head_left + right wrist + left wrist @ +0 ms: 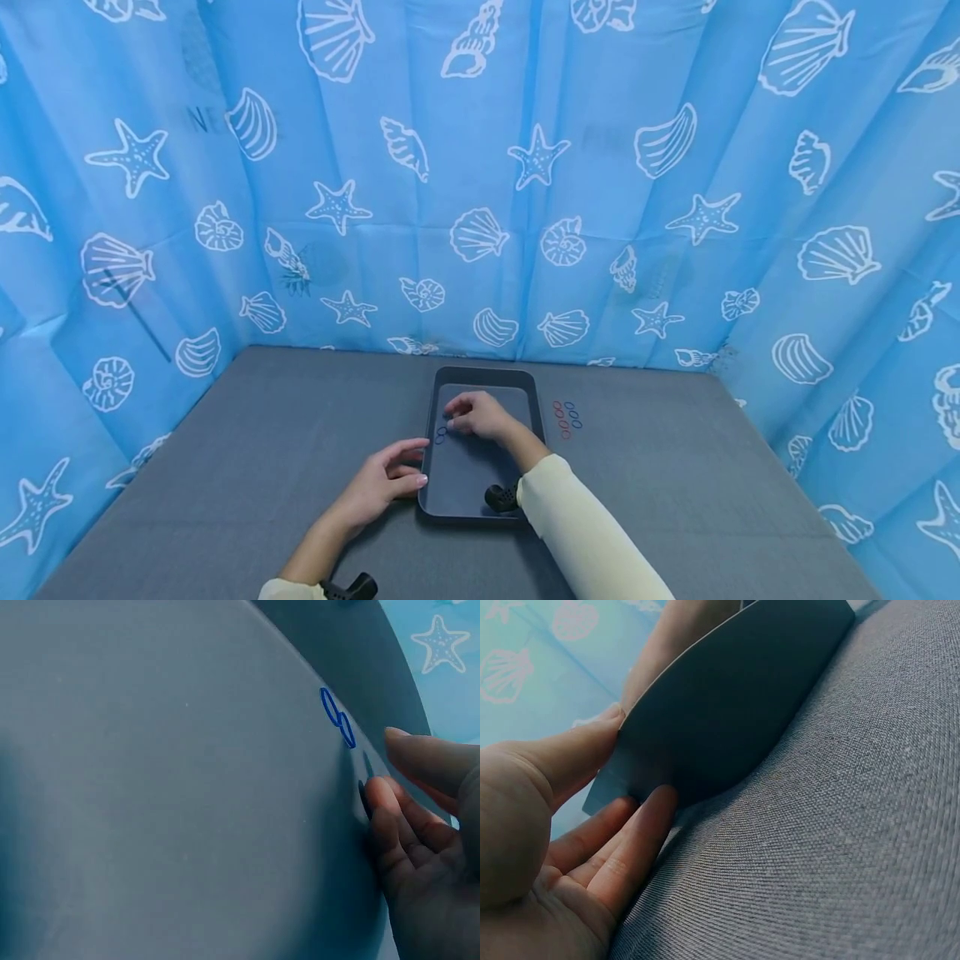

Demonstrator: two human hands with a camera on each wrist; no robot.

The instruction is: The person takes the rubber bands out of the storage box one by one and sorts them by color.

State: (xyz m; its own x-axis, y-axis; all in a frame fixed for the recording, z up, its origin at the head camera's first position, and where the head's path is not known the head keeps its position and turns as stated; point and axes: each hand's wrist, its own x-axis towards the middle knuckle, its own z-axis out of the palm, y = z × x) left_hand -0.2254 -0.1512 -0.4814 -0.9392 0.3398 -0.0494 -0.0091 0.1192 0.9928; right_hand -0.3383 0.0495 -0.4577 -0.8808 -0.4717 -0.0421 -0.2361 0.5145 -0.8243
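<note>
My right hand (480, 415) is inside the dark grey tray (480, 515), with its fingertips low over the bottom near the left wall. In the right wrist view the right fingertips touch a small, dark, thin thing (363, 798), and the thumb stands apart from them. Two blue rings (346, 730) lie close by on the tray bottom, overlapping at one end. My left hand (384, 482) rests at the tray's left side. Its thumb touches the rim, while the other fingertips lie against the outer wall (720, 712).
Several red rings (562, 424) and a column of blue rings (573, 415) lie on the grey cloth-covered table (675, 475), right of the tray. A blue curtain (480, 167) with white shells and starfish hangs behind and along the sides.
</note>
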